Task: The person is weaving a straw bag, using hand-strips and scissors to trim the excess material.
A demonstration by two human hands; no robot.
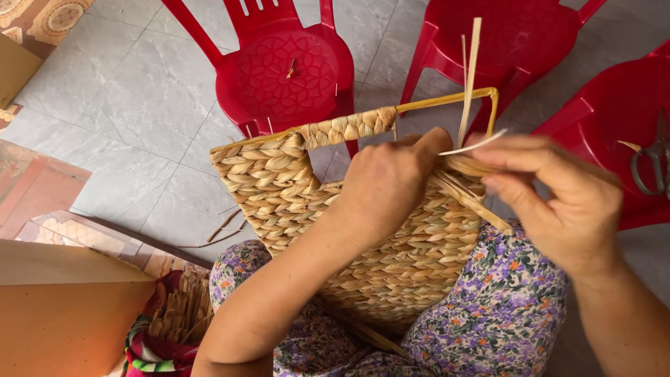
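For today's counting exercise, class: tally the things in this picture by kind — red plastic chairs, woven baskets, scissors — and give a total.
Red plastic chairs: 3, at the left, middle and right.
Woven basket: 1, half-finished, on the lap, with the left hand and right hand on its top edge.
Scissors: 1, on the right chair.
Total: 5

A half-woven basket (314, 202) of pale straw-coloured plaited fibre stands tilted on the lap, its weave running in thick braided rows. Along its top runs a thin yellow frame (447, 102), partly wrapped in braid at the middle and bare at the right corner. Loose flat fibre strands (472, 77) stick upward from the unfinished right edge, others trailing diagonally across the weave
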